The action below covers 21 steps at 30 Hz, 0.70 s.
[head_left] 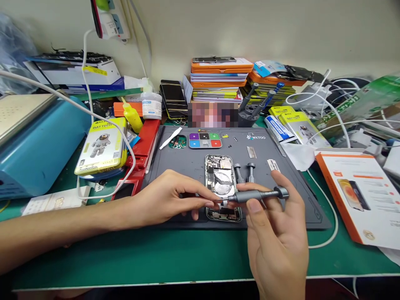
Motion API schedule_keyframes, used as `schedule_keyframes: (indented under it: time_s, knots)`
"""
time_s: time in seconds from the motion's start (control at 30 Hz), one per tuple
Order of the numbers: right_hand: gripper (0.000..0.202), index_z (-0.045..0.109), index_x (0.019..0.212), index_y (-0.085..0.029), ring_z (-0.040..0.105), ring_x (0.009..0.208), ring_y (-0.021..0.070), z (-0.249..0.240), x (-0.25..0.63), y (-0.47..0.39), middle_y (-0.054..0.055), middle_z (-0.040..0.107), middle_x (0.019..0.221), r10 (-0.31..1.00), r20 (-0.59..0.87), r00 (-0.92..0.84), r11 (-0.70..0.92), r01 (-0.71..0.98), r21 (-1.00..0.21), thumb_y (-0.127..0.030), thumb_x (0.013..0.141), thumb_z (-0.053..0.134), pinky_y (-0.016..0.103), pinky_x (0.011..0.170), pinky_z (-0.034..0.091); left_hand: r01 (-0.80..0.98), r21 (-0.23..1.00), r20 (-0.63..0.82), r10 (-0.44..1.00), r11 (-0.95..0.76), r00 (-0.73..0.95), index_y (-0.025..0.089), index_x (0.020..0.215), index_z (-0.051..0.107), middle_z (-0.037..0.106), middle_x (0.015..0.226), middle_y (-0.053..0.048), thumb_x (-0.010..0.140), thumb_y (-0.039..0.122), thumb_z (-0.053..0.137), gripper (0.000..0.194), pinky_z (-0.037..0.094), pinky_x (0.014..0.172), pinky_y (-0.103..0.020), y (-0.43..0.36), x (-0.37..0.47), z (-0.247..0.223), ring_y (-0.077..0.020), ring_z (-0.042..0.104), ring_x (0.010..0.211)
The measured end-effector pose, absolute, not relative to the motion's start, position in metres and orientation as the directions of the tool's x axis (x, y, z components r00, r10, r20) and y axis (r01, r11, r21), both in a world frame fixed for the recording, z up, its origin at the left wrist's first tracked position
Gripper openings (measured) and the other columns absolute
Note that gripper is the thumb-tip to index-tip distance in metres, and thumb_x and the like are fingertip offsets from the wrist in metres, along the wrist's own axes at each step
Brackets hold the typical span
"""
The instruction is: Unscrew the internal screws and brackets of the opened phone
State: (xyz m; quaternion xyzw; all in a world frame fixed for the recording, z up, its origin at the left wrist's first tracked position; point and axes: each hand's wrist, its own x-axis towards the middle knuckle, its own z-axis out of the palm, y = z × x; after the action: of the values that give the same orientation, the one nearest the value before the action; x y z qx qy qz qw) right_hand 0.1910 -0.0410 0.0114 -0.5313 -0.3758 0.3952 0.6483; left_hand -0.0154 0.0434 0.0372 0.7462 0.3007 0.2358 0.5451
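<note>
An opened phone (223, 183) with its inner parts bare lies on the dark grey work mat (175, 166). Above its lower half, my right hand (278, 233) holds a grey precision screwdriver (254, 196) almost level, tip to the left. My left hand (178, 193) reaches in from the left, its thumb and forefinger pinched at the screwdriver's thin tip. Anything small between those fingertips is too tiny to make out. Just beyond the right fingers, two more grey screwdrivers (251, 171) lie on the mat. The fingers hide part of the phone's lower half.
Behind the phone sit a coloured screw tray (204, 141), a white spudger (171, 138) and a green circuit board (178, 142). A screwdriver stand (248, 116) rises at the back. Yellow battery boxes (101, 143) and a blue machine (43, 141) flank the left; a white-orange box (362, 196) lies right.
</note>
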Motion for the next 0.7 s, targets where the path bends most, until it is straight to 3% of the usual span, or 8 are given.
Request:
schedule_keyframes:
  time_s: [0.13, 0.7]
  knots:
    - [0.062, 0.049, 0.156, -0.037, 0.075, 0.105, 0.023, 0.0107, 0.1941, -0.041, 0.007, 0.076, 0.121, 0.927, 0.04, 0.373, 0.094, -0.128, -0.987, -0.039, 0.1, 0.074, 0.038, 0.085, 0.066, 0.183, 0.965, 0.006, 0.711, -0.19, 0.703, 0.017, 0.113, 0.085, 0.085, 0.1, -0.005, 0.102, 0.026, 0.072, 0.019, 0.06, 0.069, -0.019, 0.0436, -0.0155, 0.0367, -0.0134, 0.078, 0.068]
    - [0.058, 0.05, 0.154, -0.036, 0.076, 0.098, 0.022, 0.0108, 0.1947, -0.0393, 0.006, 0.078, 0.111, 0.941, 0.049, 0.335, 0.1, -0.137, -0.985, -0.038, 0.101, 0.073, 0.036, 0.079, 0.065, 0.181, 0.965, 0.0, 0.696, -0.188, 0.718, 0.018, 0.11, 0.087, 0.085, 0.093, -0.003, 0.101, 0.024, 0.074, 0.016, 0.057, 0.062, -0.018, 0.0429, -0.0166, 0.0378, -0.0128, 0.077, 0.066]
